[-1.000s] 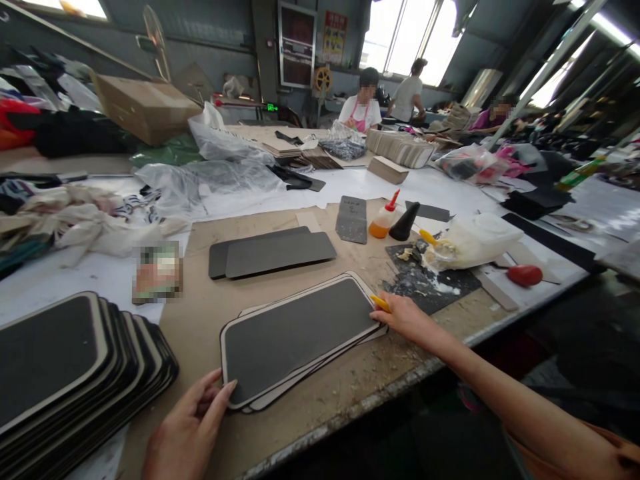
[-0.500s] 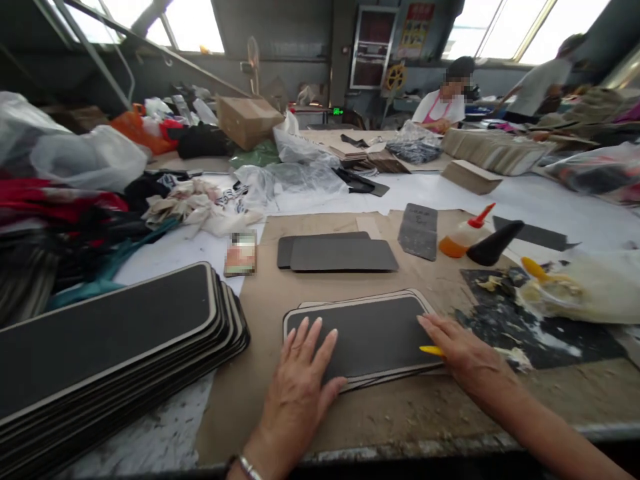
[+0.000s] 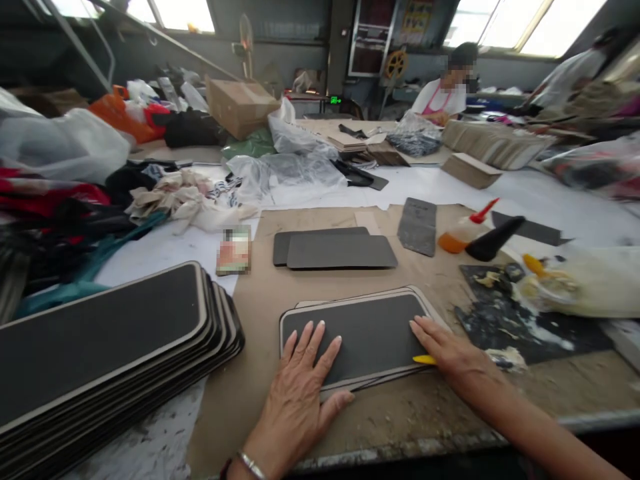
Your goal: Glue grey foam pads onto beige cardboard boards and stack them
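A small stack of dark panels with tan borders lies on brown paper near the table's front edge. My left hand rests flat on the top panel's left end, fingers spread. On the panel's right end lies my right hand, fingers extended, with a yellow tool tucked under the palm. Two plain dark grey panels lie just beyond.
A tall stack of bordered panels fills the front left. A glue bottle, a black cone and a glue-smeared black mat sit at right. Cloth, plastic bags and a carton lie behind. Other people work at the far end.
My left hand moved from the panel's near corner onto its top and pressed flat. My right hand slid onto the right end. The view swung left, then steadied.
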Demonstrator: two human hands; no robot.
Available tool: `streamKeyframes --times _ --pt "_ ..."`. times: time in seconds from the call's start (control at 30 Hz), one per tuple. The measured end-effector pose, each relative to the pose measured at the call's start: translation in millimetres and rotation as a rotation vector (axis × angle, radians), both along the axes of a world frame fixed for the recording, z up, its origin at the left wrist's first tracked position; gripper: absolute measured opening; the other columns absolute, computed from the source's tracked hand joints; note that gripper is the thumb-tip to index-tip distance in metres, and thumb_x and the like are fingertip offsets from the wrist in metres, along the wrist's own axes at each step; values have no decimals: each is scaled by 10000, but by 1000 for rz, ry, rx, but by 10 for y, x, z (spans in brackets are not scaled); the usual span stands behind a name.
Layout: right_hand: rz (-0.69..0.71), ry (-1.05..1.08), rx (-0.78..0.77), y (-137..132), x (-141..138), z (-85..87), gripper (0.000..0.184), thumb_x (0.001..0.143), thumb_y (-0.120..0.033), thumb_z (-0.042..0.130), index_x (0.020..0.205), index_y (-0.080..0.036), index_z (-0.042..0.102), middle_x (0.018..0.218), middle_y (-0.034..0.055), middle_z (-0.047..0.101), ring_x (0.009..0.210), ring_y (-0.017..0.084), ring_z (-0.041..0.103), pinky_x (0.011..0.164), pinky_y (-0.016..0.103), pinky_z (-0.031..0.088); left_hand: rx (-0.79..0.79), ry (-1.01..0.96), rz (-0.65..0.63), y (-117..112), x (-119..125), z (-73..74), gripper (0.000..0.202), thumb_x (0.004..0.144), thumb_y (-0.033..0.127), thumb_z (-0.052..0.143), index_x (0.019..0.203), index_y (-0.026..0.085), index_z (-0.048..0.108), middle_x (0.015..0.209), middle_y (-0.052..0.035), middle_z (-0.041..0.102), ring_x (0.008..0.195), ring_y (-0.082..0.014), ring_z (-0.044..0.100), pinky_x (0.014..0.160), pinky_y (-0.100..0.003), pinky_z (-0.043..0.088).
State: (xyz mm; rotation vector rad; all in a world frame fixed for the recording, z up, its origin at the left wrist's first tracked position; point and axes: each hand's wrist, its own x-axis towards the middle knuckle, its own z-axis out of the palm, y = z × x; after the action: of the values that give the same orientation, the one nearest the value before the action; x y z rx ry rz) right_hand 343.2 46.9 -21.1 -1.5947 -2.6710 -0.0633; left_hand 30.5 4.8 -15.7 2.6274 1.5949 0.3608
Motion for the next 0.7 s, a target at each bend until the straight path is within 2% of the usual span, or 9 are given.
streamKeyframes --times 0.07,0.13,0.2,0.27,0.33,0.43,0.57,0.7 --pt "-27 43 -99 26 -52 159 550 742 22 324 1201 -131 586 1286 132 544 1171 199 520 969 337 452 66 -32 -17 -1 -11 -44 651 831 554 449 1399 286 278 1436 -102 378 1326 -284 323 1036 -493 346" --pt "-119 123 -148 75 -62 317 500 747 -4 366 1174 -128 594 1258 123 568 1152 183 532 988 310 425 131 -126 2 -11 -50 -92 609 847 481 467 1390 260 299 1431 -106 383 1323 -268 332 1030 -458 365" --pt "-249 206 -163 125 -37 444 401 792 -63 393 1121 -138 610 1168 110 620 1085 177 571 961 289 432 183 -278 120 -41 -127 -135 547 870 428 440 1365 220 338 1407 -122 409 1295 -250 378 1010 -420 392" --pt "-381 225 -198 166 -4 520 300 843 -129 395 1019 -150 637 1015 98 666 960 183 617 870 273 464 189 -427 321 -85 -235 -166 499 873 457 403 1284 177 437 1287 -141 518 1184 -248 497 951 -403 442" --pt "-484 154 -248 207 12 544 246 866 -176 409 906 -147 650 890 98 673 842 192 633 769 259 469 131 -531 477 -125 -337 -181 511 836 554 394 1108 160 570 1064 -127 628 992 -253 601 860 -398 491" --pt "-545 49 -274 274 -9 522 217 867 -212 452 827 -135 651 855 116 672 807 203 629 716 244 439 -16 -634 546 -146 -407 -163 517 752 642 426 863 186 645 848 -91 658 806 -248 630 756 -389 519" --pt "-527 52 -292 332 -53 500 214 857 -237 472 803 -132 649 847 125 684 790 210 634 682 240 422 -126 -740 613 -132 -343 -64 475 718 589 448 838 179 656 848 -105 660 791 -249 633 713 -379 520" --pt "-513 105 -325 344 -20 492 212 834 -248 448 769 -157 628 800 95 682 749 215 635 648 256 416 -141 -797 642 -155 -262 81 424 697 508 479 845 155 660 859 -126 656 838 -263 626 774 -398 502"
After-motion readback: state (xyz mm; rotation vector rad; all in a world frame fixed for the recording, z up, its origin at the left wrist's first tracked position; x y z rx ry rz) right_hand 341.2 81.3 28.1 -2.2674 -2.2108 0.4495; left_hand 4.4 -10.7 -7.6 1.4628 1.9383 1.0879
